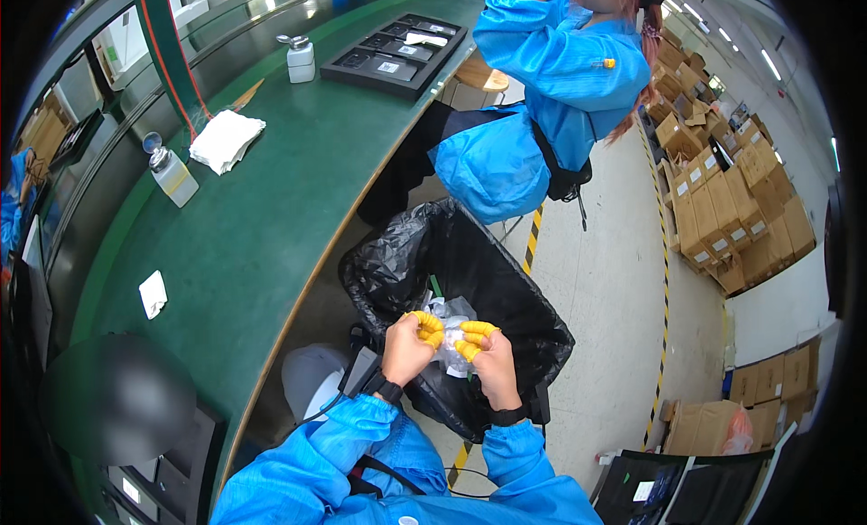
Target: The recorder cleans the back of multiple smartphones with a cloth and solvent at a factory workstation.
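My left hand (412, 346) and my right hand (489, 360) are held close together over a bin lined with a black plastic bag (524, 322). Yellow finger cots cover the fingertips of both. Each hand has its fingers pinched together. Something small and whitish shows between them, but it blends with the crumpled clear plastic (461, 308) inside the bin, so what they hold cannot be made out. A green strip (435, 286) also lies in the bin.
The green workbench (244, 245) curves along my left, carrying white wipes (226, 141), a folded wipe (153, 294), pump bottles (174, 175) and a black tray (395, 55). A person in blue (560, 65) is beyond the bin. Cardboard boxes (722, 209) are stacked at right.
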Demonstrator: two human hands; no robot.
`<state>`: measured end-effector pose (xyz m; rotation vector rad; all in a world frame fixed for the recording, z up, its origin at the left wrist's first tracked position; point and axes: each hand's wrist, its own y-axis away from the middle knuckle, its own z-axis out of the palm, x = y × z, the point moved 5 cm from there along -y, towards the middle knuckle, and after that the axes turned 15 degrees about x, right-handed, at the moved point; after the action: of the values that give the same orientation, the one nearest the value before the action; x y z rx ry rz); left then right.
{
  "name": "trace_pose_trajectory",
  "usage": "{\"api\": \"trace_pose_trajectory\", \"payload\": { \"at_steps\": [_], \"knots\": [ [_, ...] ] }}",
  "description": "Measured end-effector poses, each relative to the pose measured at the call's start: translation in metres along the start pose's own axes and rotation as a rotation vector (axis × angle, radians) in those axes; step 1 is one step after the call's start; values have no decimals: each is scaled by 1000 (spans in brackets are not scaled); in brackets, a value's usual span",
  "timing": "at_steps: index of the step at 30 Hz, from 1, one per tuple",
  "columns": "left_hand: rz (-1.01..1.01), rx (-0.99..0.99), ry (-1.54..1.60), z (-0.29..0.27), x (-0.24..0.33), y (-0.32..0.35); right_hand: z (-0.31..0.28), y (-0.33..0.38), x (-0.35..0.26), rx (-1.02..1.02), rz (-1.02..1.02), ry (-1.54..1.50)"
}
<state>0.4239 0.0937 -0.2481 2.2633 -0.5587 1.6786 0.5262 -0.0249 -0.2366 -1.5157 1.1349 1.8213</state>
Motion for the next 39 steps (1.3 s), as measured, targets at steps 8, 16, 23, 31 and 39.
{"api": "trace_pose_trajectory", "payload": {
  "at_steps": [8,16,23,31,39],
  "knots": [
    [258,-12,18,-2,13,12,-3,-1,7,28,73,-100],
    [440,-82,-160,7,7,6,-2,5,0,20,-87,130],
    [258,-2,-75,5,-4,3,0,7,-4,135,-167,158],
    [-260,52,306,17,-42,12,-4,-3,4,151,-288,418],
    [90,81,-36,4,-16,11,23,13,-19,-95,-777,966]
  ]
}}
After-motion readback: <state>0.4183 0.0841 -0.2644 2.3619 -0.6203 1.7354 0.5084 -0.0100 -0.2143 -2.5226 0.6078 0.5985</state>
